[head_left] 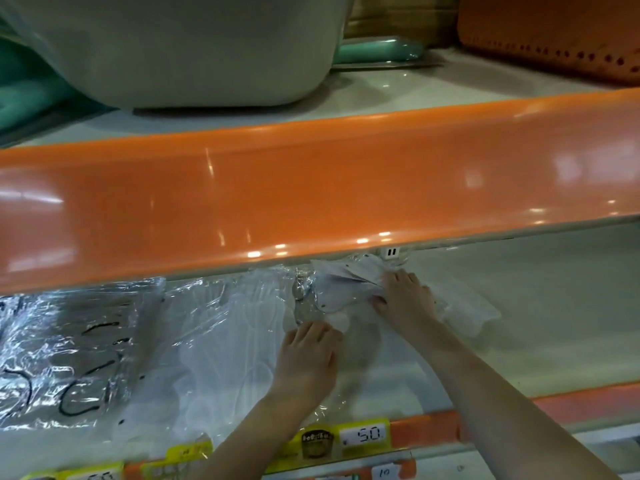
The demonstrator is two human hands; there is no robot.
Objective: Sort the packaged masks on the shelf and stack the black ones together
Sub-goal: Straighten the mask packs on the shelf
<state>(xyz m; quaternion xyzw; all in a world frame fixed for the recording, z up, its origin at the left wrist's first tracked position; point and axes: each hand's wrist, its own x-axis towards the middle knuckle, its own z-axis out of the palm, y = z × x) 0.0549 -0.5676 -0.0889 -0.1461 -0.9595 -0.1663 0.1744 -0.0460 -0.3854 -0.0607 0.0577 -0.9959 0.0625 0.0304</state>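
Observation:
On the lower shelf (519, 327) lie masks in clear plastic. A pack of dark grey masks with black ear loops (69, 348) sits at the far left. Beside it is a pack of white masks (228, 341). My left hand (308, 358) lies on that white pack's right edge, fingers curled onto the plastic. My right hand (405, 296) reaches deeper in and grips a crinkled pack with a white dotted mask (341, 289), just under the upper shelf's lip. Another white pack (467, 308) lies right of that hand, partly under it.
The upper shelf's wide orange front strip (311, 195) overhangs the back of the lower shelf. Above it stand a grey tub (194, 46) and an orange basket (554, 32). Yellow price tags (362, 434) run along the lower shelf's front edge. Bare shelf shows to the right.

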